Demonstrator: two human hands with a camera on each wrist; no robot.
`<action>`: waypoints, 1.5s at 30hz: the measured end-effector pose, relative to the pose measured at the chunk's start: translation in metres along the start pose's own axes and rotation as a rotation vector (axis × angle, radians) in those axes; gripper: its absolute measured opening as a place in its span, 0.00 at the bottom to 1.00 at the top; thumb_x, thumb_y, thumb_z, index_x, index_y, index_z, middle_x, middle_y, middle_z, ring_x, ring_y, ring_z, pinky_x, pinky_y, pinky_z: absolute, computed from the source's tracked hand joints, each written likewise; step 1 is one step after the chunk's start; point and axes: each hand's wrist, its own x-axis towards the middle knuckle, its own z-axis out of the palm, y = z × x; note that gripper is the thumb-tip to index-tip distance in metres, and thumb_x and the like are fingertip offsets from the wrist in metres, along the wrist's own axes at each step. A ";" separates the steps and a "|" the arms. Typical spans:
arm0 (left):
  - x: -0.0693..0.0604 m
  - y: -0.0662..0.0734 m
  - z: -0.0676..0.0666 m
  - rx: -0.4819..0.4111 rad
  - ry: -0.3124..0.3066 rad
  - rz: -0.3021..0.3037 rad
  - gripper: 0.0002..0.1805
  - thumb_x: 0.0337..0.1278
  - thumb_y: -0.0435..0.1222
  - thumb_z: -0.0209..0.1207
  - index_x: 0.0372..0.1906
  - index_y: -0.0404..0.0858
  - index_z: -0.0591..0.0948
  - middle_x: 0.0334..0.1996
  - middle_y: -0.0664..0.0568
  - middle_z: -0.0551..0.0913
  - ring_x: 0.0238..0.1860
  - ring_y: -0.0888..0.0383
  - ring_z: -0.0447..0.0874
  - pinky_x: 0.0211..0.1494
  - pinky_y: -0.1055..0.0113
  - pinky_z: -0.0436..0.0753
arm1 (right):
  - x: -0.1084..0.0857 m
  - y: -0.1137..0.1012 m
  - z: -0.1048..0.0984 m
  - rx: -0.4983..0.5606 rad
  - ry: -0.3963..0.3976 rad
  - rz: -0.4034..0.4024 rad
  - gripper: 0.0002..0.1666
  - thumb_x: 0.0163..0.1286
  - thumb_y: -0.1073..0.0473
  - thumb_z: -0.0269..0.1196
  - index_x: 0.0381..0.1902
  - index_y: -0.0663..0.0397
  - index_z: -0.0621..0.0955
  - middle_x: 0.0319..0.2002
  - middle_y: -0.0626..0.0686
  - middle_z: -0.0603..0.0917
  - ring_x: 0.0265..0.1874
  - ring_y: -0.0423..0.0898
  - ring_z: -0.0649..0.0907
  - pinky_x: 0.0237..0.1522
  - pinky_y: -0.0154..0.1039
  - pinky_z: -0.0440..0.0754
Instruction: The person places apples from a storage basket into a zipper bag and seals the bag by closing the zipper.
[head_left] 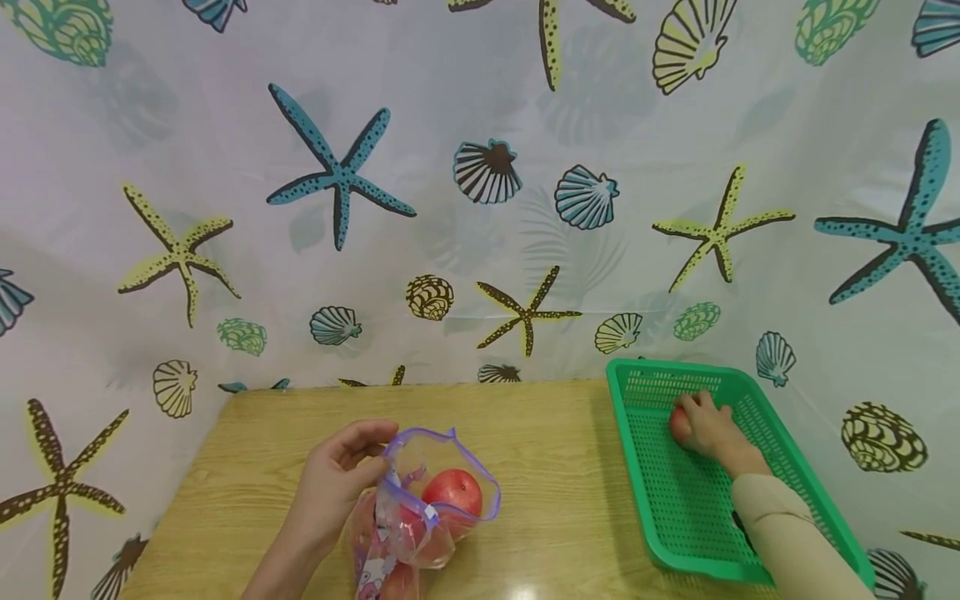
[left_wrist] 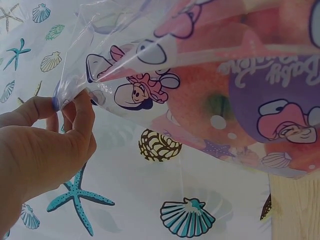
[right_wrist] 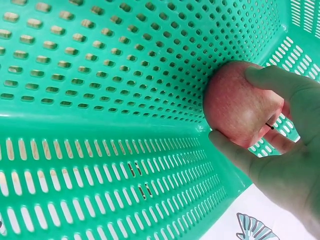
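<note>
My left hand [head_left: 341, 471] pinches the purple-edged mouth of a clear zip bag [left_wrist: 125, 65] printed with cartoon figures. Several red apples [head_left: 457, 493] fill the bag, which stands on the table with its mouth spread. In the right wrist view, my right hand [right_wrist: 285, 160] has its thumb and fingers around a red apple [right_wrist: 237, 102] with a short dark stem. That apple is inside the green plastic basket [head_left: 637, 492], at its far end, against the slotted plastic. From the head view the apple is partly hidden by the hand.
The wooden table [head_left: 547, 433] lies between bag and basket. A white curtain [head_left: 420, 92] with starfish and shells hangs behind and at both sides. Something small and dark [head_left: 738, 521] shows in the basket beside the right sleeve.
</note>
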 end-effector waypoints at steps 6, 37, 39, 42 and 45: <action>0.000 0.001 0.000 0.003 -0.002 0.007 0.19 0.59 0.23 0.59 0.56 0.32 0.79 0.48 0.53 0.83 0.48 0.56 0.77 0.45 0.69 0.85 | -0.002 -0.002 0.000 -0.009 0.036 -0.008 0.35 0.58 0.65 0.66 0.63 0.66 0.69 0.58 0.78 0.62 0.44 0.83 0.68 0.33 0.68 0.74; -0.002 -0.003 0.001 -0.012 -0.032 0.029 0.19 0.58 0.23 0.59 0.56 0.30 0.79 0.45 0.56 0.84 0.46 0.58 0.78 0.43 0.68 0.85 | -0.018 -0.002 0.002 0.049 0.114 -0.005 0.40 0.50 0.62 0.72 0.62 0.62 0.71 0.58 0.75 0.62 0.46 0.76 0.66 0.29 0.61 0.76; -0.003 -0.003 0.000 -0.012 -0.028 0.029 0.19 0.58 0.23 0.59 0.56 0.30 0.79 0.45 0.56 0.84 0.46 0.59 0.78 0.42 0.68 0.85 | -0.016 -0.006 -0.001 0.048 0.128 -0.014 0.41 0.50 0.61 0.72 0.62 0.63 0.71 0.59 0.75 0.63 0.47 0.76 0.66 0.28 0.61 0.76; -0.003 -0.003 0.000 -0.010 -0.022 0.029 0.19 0.58 0.23 0.59 0.55 0.30 0.79 0.45 0.57 0.84 0.45 0.59 0.78 0.42 0.69 0.84 | -0.015 -0.014 -0.009 0.045 0.145 -0.031 0.41 0.50 0.61 0.72 0.63 0.61 0.71 0.59 0.74 0.63 0.47 0.76 0.66 0.26 0.59 0.75; -0.002 -0.002 0.000 -0.006 -0.020 0.030 0.19 0.58 0.23 0.59 0.55 0.31 0.79 0.45 0.58 0.84 0.45 0.60 0.78 0.42 0.69 0.84 | -0.015 -0.021 -0.016 0.036 0.160 -0.050 0.39 0.50 0.60 0.73 0.61 0.59 0.72 0.59 0.73 0.64 0.47 0.75 0.67 0.25 0.57 0.75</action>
